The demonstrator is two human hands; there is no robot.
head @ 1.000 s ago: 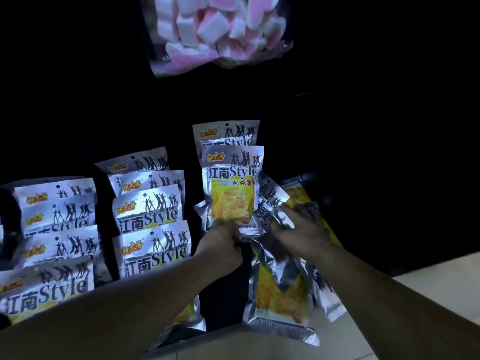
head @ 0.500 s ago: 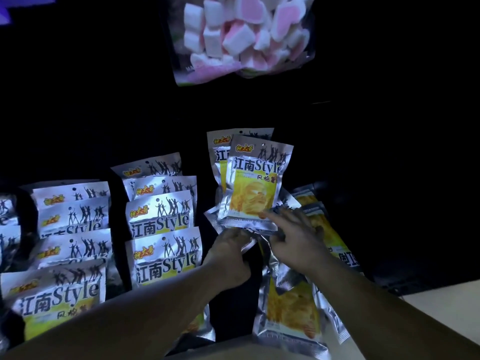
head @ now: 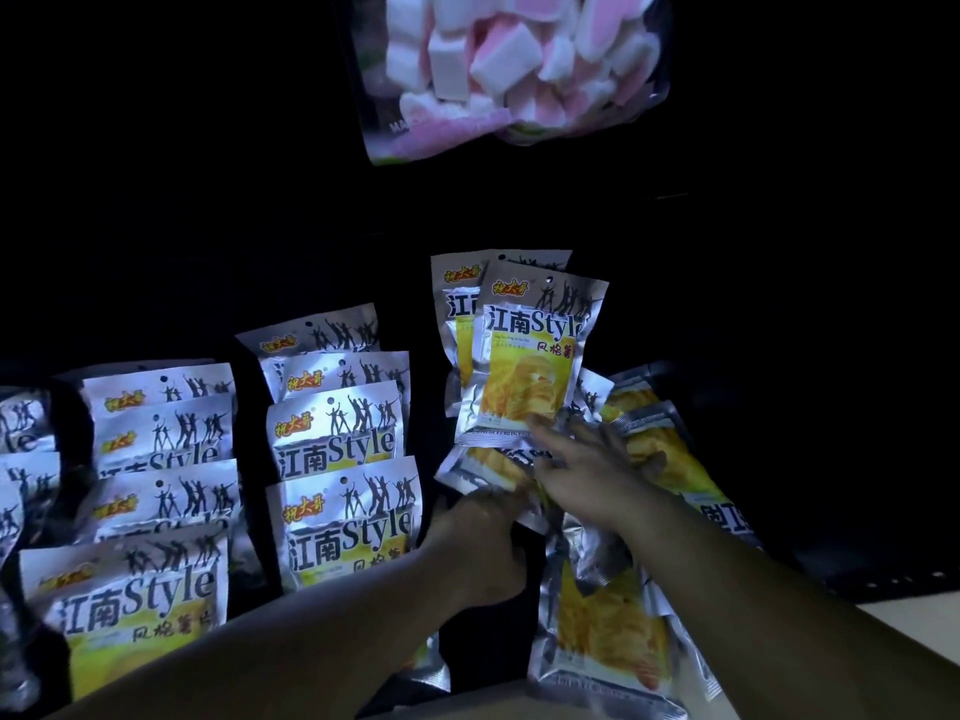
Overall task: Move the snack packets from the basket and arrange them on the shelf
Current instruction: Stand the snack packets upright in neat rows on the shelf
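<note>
Near the shelf's [head: 857, 574] front edge, several loose snack packets [head: 602, 636] are lying flat, waiting. The left hand [head: 483, 543] is curling beneath one; whether its grip is holding it I cannot tell. The right hand [head: 587, 475], fingers straight, is steadying a standing packet [head: 524, 366], seemingly so it is facing outward. Two are standing there; the neighbouring row [head: 337, 433] is showing four. One marshmallow bag [head: 509, 65] is showing above, farthest back.
</note>
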